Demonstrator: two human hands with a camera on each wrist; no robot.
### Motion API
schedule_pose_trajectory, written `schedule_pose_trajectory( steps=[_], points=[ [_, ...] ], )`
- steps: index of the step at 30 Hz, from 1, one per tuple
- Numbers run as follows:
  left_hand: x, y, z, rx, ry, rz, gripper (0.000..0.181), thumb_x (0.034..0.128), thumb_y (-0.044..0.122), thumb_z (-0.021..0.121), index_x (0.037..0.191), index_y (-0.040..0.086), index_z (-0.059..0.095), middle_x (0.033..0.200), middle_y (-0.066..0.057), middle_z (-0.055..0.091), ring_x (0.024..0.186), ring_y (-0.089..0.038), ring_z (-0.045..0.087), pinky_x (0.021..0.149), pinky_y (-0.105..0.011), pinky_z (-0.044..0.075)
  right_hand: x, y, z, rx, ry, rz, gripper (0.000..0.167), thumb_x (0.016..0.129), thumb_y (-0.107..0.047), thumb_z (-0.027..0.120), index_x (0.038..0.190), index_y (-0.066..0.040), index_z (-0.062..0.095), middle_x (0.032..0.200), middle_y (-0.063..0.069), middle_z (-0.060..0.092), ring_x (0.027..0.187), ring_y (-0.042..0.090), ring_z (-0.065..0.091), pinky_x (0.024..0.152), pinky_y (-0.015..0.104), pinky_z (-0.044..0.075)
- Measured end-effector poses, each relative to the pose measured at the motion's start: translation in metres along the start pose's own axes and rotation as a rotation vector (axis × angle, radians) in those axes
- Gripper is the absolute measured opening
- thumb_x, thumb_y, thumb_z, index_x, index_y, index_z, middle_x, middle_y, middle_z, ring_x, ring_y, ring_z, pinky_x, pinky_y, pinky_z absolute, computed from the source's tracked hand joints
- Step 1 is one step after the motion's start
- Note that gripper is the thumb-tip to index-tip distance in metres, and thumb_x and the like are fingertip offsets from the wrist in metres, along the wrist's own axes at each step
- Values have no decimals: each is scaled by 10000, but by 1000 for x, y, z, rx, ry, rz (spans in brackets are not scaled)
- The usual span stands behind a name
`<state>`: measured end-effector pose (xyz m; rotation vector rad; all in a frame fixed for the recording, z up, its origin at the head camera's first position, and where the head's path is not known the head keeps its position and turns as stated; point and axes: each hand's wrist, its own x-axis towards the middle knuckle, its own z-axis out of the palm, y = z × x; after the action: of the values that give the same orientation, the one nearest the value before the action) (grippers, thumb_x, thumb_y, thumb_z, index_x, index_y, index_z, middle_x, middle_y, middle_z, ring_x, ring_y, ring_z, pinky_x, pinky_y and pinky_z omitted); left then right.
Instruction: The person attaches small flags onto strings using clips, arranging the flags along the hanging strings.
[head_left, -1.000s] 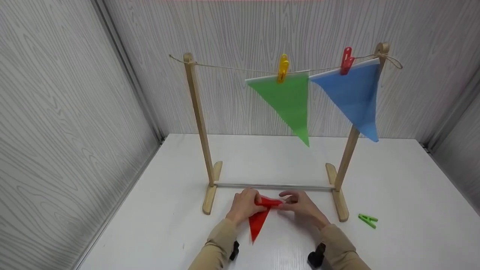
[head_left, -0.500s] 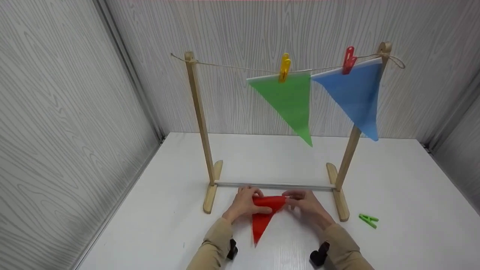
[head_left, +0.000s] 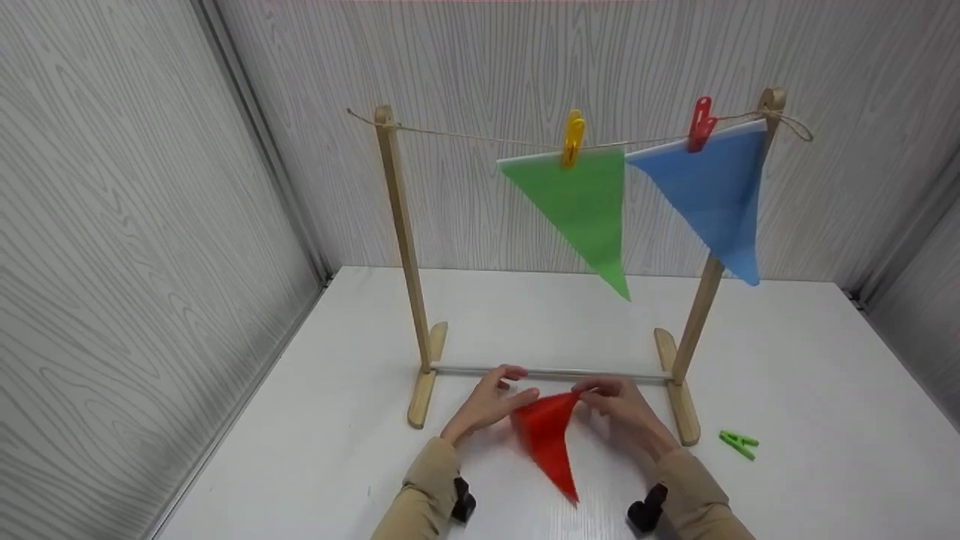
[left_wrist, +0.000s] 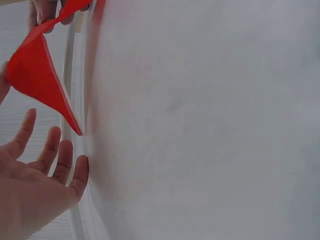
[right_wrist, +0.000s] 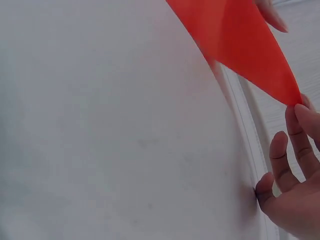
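Note:
A red triangular pennant hangs just above the white table, its point toward the table's front. Thumb and forefinger of my right hand pinch its right top corner; the right wrist view shows that corner of the pennant between the fingertips. My left hand has its fingers spread, and its thumb touches the pennant near the left top corner. In the left wrist view the left hand's fingers stand apart from the cloth. A green clothespin lies on the table to the right.
Behind the hands stands a wooden frame with a left post, a right post and a low crossbar. Along its string, a yellow clothespin holds a green pennant and a red clothespin a blue pennant.
The left fingers have let the red pennant go and spread, leaving the thumb against it. The pennant's point has swung to the right, while the right hand keeps hold of its corner.

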<state>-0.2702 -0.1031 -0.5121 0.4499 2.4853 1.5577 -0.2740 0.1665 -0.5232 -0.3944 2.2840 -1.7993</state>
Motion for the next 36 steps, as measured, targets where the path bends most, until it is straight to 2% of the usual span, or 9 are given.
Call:
schedule_pose_trajectory(
  steps=[4,10,14,17,20,27,32,36],
  points=[
    [0,-2,-1,-56,-32,-30,605,947,476,654,1388,78,540,1402,-163,559,1266,-320,533,1081,-525,451,2,1,-1,61,-27,-27,266,977,-127,628,1162,58,677,968,1,712,869,197,586,755,262,511],
    [1,0,1,-121,-127,-34,527,971,358,652,1380,41,549,1322,-126,642,1204,-268,623,1076,-469,495,3,0,-1,117,-39,-72,294,989,-103,605,1182,114,648,967,-33,726,851,177,603,719,242,538],
    [2,2,4,-131,-171,-58,499,953,336,678,1357,60,583,1241,-116,702,1119,-214,664,1041,-424,522,2,0,1,111,-17,-80,294,997,-112,596,1180,112,644,958,-64,715,873,195,604,730,248,544],
    [2,2,4,-112,-178,-60,487,929,318,714,1335,70,612,1185,-117,732,1029,-170,677,1010,-392,528,2,1,1,114,5,-83,287,995,-112,597,1183,100,645,975,-65,717,901,225,610,736,255,550],
    [2,1,3,-99,-160,-52,452,907,285,743,1291,63,654,1148,-118,744,960,-138,669,956,-339,533,2,1,2,115,34,-93,269,989,-105,609,1174,84,660,1009,-25,730,910,242,616,735,263,555],
    [2,-2,1,-117,-56,-49,303,859,227,786,1089,32,751,975,-99,761,839,-128,610,783,-264,469,1,1,3,110,99,-117,256,977,-102,635,1172,59,678,1090,162,724,873,176,606,723,274,541],
    [2,-5,-1,-207,-9,-80,270,865,209,792,1014,-12,748,890,-63,765,792,-120,598,747,-250,460,-3,-2,6,153,184,-84,286,950,-116,685,1200,21,679,1162,176,720,960,245,628,769,318,555],
    [2,-9,-1,-299,1,-59,275,899,187,760,1047,-44,737,914,-88,781,810,-119,625,793,-260,472,-9,-3,3,161,284,-60,272,945,-86,684,1199,12,679,1190,157,717,1019,306,648,777,312,576]
  ],
)
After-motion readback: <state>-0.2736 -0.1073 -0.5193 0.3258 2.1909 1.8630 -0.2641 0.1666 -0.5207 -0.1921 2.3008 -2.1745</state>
